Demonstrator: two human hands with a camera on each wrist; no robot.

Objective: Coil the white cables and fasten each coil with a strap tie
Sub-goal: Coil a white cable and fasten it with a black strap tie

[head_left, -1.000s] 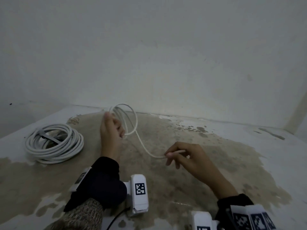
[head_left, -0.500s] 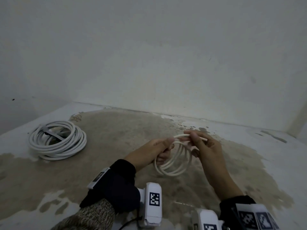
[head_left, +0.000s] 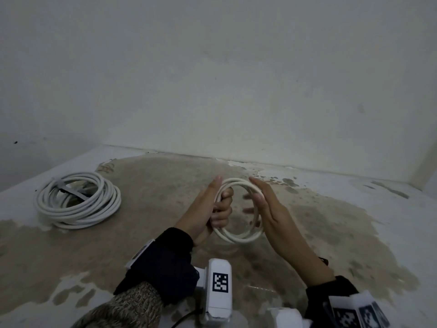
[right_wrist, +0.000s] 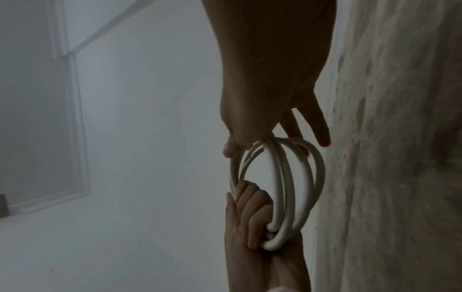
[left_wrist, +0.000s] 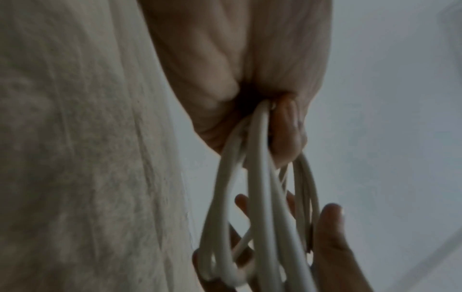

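Since half a second ago I have turned the coil [head_left: 238, 209] upright between my hands, and my right hand [head_left: 267, 209] has let go of the pinch it had on the top loop; a second ago the cable was a loose strand stretched between them. My left hand [head_left: 212, 209] is clenched round one side of the coil, fingers curled through the loops, thumb up. My right hand lies against the far side with fingers mostly straight. The thumb presses the loops there, but I see no real grasp in the right wrist view. The coil hangs above the floor [head_left: 165, 185], in front of me.

To my left lies the big coil [head_left: 78, 200], resting on the floor with a dark strap [head_left: 71, 192] across it, so I judge that one done.

From here I judge the risk to be the loops springing apart. They already fan out in both wrist views, and only one fist pins them. If I reach for a strap with my right hand, the free end could slip and unwind. I can't see a spare strap anywhere.
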